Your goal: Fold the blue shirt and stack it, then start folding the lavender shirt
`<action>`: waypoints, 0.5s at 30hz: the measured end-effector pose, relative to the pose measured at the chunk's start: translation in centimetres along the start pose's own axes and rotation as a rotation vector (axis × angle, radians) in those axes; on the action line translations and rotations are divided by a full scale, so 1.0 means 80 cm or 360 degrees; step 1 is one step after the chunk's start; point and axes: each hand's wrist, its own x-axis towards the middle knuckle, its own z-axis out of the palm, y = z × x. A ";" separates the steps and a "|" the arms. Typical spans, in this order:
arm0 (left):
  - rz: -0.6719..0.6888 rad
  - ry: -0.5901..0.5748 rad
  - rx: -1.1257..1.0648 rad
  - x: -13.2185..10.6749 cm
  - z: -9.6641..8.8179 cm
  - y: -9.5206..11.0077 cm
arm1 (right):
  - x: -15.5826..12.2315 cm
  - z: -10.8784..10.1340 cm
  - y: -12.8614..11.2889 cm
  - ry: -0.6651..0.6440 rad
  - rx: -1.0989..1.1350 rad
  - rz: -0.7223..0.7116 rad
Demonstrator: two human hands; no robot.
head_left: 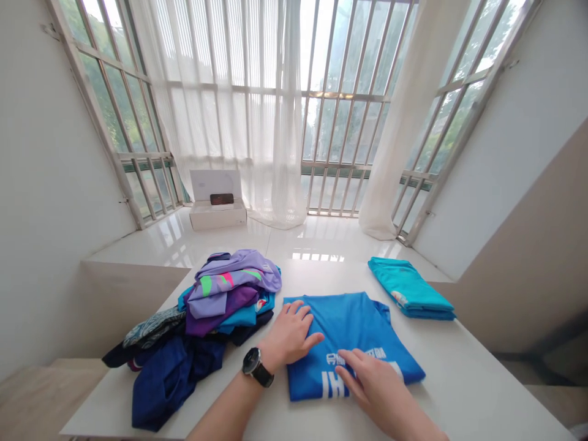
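Note:
A blue T-shirt (344,318) with white lettering lies partly folded on the white table, directly in front of me. My left hand (294,334), with a black watch (257,366) on the wrist, rests flat on the shirt's left side, fingers spread. On the lower middle of the shirt, over the lettering, lies my right hand (372,376), its fingers stretched out and thumb apart. Both palms face down, and neither hand grips the cloth. Part of the print is covered by the right hand.
A heap of crumpled clothes (220,306), purple, navy and patterned, lies at the left. Folded teal and blue garments (411,288) are stacked at the right of the table (478,380). An open white box (218,217) holding a dark device stands on the windowsill (280,242) behind.

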 end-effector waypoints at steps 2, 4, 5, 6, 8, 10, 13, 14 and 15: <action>0.0007 -0.0005 0.0039 -0.001 -0.001 0.005 | -0.009 -0.004 -0.006 -0.0038 0.0099 -0.0103; -0.0004 -0.0064 0.0015 -0.002 -0.004 0.008 | -0.011 -0.007 0.004 -0.0022 0.0168 -0.0177; -0.0014 -0.0105 -0.0010 -0.002 -0.006 0.010 | -0.010 -0.007 0.014 -0.0010 0.0176 -0.0190; -0.0022 -0.0142 -0.0035 -0.002 -0.008 0.011 | -0.008 -0.007 0.026 -0.0011 0.0167 -0.0192; -0.0016 -0.0174 -0.0069 -0.003 -0.010 0.012 | -0.004 -0.006 0.052 -0.0076 0.0134 -0.0187; 0.0007 -0.0136 -0.0077 -0.003 -0.012 0.012 | -0.001 -0.003 0.075 -0.0177 0.0108 -0.0199; 0.0021 -0.0057 -0.0102 -0.002 -0.011 0.009 | 0.004 0.003 0.094 -0.0232 0.0065 -0.0201; 0.0019 -0.0026 -0.0104 -0.001 -0.011 0.008 | 0.008 0.006 0.097 -0.0216 0.0044 -0.0185; 0.0017 0.0008 -0.0101 -0.001 -0.009 0.008 | 0.012 0.010 0.098 -0.0188 0.0018 -0.0154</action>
